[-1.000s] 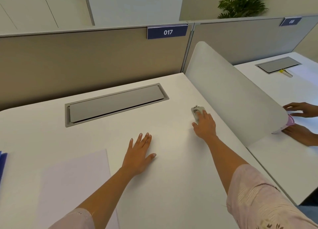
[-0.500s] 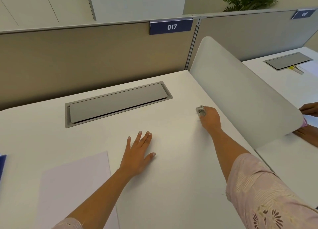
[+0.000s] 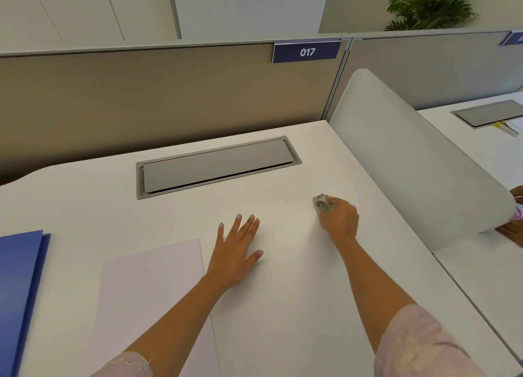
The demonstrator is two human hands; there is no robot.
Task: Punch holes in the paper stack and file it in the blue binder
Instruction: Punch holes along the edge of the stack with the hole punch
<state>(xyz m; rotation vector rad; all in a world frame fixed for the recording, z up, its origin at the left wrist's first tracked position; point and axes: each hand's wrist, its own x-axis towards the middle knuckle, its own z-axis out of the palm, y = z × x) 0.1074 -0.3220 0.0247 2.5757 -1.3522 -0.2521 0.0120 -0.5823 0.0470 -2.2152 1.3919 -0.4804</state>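
A small grey metal hole punch [image 3: 322, 202] sits on the white desk [image 3: 283, 306], and my right hand [image 3: 339, 221] grips its near end, covering most of it. Flat on the desk to its left rests my left hand [image 3: 236, 252] with straight fingers, holding nothing. The white paper stack [image 3: 150, 294] lies at the near left, partly under my left forearm. The blue binder [image 3: 19, 286] lies at the far left edge, cut off by the frame.
A grey cable hatch [image 3: 215, 165] is set into the desk behind my hands. A curved white divider [image 3: 410, 161] borders the desk on the right, with another person's hands [image 3: 512, 223] just past it. A beige partition [image 3: 141, 102] closes off the back.
My right hand's fingers have curled round the punch. The view has swung left, bringing more of the blue binder into sight. My left hand has stayed flat.
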